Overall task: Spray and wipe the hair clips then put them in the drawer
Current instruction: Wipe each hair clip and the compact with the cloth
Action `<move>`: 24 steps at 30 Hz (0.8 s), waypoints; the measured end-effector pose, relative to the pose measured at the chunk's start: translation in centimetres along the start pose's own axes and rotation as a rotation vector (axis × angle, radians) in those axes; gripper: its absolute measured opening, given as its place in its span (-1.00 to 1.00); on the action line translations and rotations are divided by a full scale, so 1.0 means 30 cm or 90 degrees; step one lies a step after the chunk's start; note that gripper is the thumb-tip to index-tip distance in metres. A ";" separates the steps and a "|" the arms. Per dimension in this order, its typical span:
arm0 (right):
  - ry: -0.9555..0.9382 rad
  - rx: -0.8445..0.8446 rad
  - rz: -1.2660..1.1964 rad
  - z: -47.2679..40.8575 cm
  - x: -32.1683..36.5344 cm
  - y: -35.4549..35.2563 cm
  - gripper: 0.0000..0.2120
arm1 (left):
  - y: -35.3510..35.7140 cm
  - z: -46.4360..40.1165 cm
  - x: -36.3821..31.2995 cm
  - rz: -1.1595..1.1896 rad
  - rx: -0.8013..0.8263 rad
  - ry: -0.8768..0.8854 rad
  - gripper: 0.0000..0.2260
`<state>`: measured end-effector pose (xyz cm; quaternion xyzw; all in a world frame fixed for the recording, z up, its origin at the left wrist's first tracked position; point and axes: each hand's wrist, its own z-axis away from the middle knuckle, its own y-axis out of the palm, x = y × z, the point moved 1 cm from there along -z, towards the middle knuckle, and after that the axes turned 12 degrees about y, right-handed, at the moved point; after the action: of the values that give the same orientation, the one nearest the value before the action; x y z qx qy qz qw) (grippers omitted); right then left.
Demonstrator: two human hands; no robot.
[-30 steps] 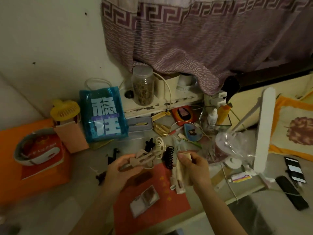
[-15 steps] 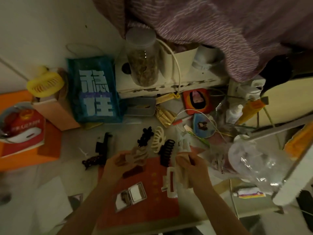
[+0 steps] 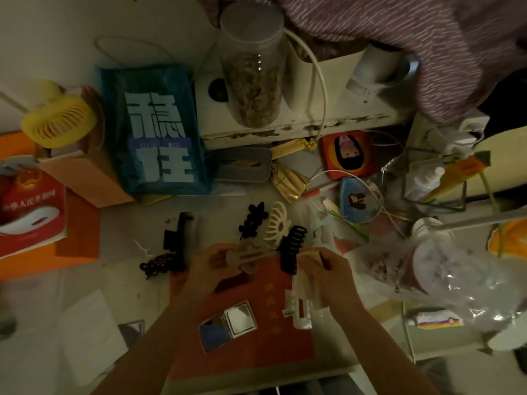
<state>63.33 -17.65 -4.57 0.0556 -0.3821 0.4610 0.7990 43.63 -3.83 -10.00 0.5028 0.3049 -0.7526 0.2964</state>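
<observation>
Beige hair clip (image 3: 247,256) gripped in left hand (image 3: 212,266); right hand (image 3: 325,270) pinches cloth (image 3: 309,276).

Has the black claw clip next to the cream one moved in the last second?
No. The black claw clip still lies beside the cream clip at the red booklet's top edge; only the view shifted.

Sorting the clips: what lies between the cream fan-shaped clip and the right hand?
In the head view, a black comb-toothed claw clip lies between the cream fan-shaped clip and the right hand.
</observation>
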 end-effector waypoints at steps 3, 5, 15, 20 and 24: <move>0.012 0.010 -0.003 -0.003 -0.001 0.011 -0.97 | -0.002 -0.008 0.014 -0.018 0.001 0.006 -0.54; 0.016 0.006 0.002 -0.005 -0.007 0.018 -0.93 | -0.003 -0.012 0.018 -0.011 -0.010 0.008 -0.54; 0.020 -0.015 0.004 -0.008 -0.029 0.042 -0.92 | 0.025 -0.033 0.041 0.006 -0.024 0.003 -0.41; 0.015 -0.005 -0.007 0.008 -0.017 0.041 -0.97 | 0.018 -0.012 0.040 0.035 -0.046 0.002 -0.39; 0.005 0.009 -0.010 0.025 -0.008 0.044 -0.95 | -0.003 0.015 0.019 0.024 -0.084 0.000 -0.47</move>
<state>61.81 -17.40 -4.54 0.0627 -0.3753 0.4578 0.8035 43.14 -4.19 -10.39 0.4878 0.3440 -0.7252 0.3433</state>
